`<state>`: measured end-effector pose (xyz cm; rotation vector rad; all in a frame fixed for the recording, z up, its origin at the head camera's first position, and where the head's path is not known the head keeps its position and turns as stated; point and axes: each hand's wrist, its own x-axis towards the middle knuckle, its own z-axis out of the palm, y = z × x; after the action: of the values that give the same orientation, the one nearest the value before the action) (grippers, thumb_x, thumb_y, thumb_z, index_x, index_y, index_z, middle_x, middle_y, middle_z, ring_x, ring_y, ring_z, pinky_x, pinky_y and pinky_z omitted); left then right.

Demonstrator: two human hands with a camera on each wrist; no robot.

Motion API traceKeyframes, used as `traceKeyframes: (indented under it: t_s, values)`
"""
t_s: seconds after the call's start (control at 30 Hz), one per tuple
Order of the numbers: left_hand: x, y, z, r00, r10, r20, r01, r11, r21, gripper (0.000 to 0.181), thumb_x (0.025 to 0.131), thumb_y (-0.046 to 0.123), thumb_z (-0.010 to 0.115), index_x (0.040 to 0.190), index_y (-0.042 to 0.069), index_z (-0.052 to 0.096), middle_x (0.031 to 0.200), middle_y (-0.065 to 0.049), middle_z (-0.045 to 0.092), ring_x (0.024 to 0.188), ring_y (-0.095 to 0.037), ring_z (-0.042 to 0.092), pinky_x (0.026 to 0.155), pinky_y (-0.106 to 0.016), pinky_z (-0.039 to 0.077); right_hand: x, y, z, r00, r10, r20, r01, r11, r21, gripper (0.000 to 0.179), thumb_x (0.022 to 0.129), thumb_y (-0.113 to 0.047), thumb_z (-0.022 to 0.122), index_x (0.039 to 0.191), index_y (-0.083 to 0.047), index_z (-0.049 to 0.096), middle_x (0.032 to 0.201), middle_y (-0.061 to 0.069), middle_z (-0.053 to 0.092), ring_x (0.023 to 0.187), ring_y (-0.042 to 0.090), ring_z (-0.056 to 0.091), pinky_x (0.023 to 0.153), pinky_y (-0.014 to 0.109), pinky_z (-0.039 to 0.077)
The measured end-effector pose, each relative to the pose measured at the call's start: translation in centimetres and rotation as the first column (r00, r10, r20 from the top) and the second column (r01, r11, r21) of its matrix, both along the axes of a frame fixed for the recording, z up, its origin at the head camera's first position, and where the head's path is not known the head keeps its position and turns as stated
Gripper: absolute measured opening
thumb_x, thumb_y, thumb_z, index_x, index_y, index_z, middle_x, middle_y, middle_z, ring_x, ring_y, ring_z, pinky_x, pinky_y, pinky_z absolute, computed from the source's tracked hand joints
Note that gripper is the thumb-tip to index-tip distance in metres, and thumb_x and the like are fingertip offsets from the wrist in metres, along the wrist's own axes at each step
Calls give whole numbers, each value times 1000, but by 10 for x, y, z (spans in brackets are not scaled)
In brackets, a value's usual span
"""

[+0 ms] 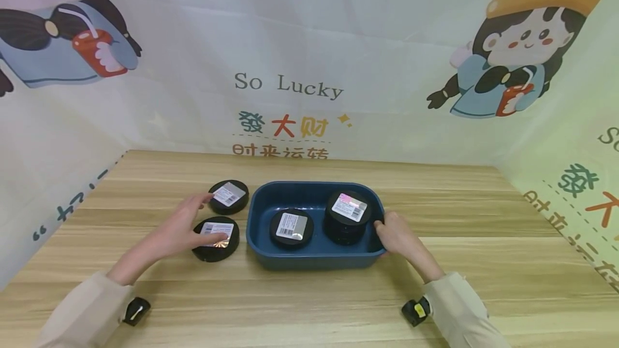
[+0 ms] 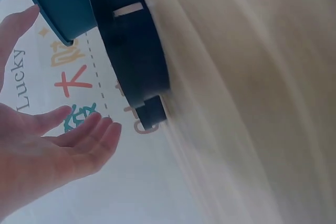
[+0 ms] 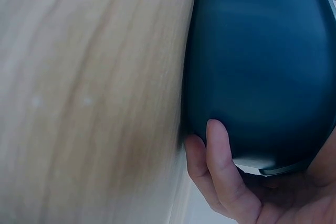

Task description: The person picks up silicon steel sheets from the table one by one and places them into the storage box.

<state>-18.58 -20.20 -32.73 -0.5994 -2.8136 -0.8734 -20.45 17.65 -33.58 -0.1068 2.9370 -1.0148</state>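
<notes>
Above the nearer of two round black discs on the table, my left hand [image 1: 179, 232] is spread, its thumb overlapping that disc's label in the head view. This near disc [image 1: 220, 227] carries a silvery label; in the left wrist view a gap shows between the fingers and the disc [image 2: 131, 45]. Past my left fingertips lies the far disc [image 1: 229, 197]. My right hand [image 1: 396, 233] grips the right end of a blue plastic bin [image 1: 314, 262], thumb over the rim and fingers curled against the outer wall [image 3: 262, 77].
Inside the bin, a labelled black disc [image 1: 292, 227] lies on the left and a stack of black discs [image 1: 348, 208] stands on the right. A wood-grain table [image 1: 309, 305] carries everything. A printed cloth [image 1: 387, 95] hangs behind and along both sides.
</notes>
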Motion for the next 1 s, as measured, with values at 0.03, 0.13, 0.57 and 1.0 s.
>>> traceKeyframes:
  t_s: [0.03,0.13,0.57,1.0]
  values:
    - [0,-1,-1,1000,0,3,0,1000,-4,81,69,28,74,123,-15,33,118,-33,42,104,-44,43,84,-54,37,0,0,0,1000,-2,4,2,1000,-7,19,84,-5,39,81,10,50,70,20,55,45,24,58,43,27,46]
    - [1,-3,-3,1000,1,22,-1,1000,-17,87,66,31,76,124,-16,31,116,-34,42,102,-45,45,81,-53,39,0,1,0,1000,1,2,-1,1000,-10,18,84,-4,39,81,10,50,69,21,55,45,24,58,43,27,46]
    - [3,-6,-15,983,-16,185,30,997,-73,93,55,37,81,113,-21,36,97,-25,52,87,-32,52,78,-45,42,0,1,-1,1000,6,5,-6,1000,-10,18,85,-4,39,80,10,50,67,20,56,42,23,58,42,27,46]
    - [-1,-4,-14,975,35,218,14,976,-219,94,52,34,82,114,-21,37,99,-27,48,93,-39,46,82,-51,38,0,0,-1,1000,0,11,0,1000,-26,18,84,-4,38,81,10,49,67,20,56,43,24,58,41,28,46]
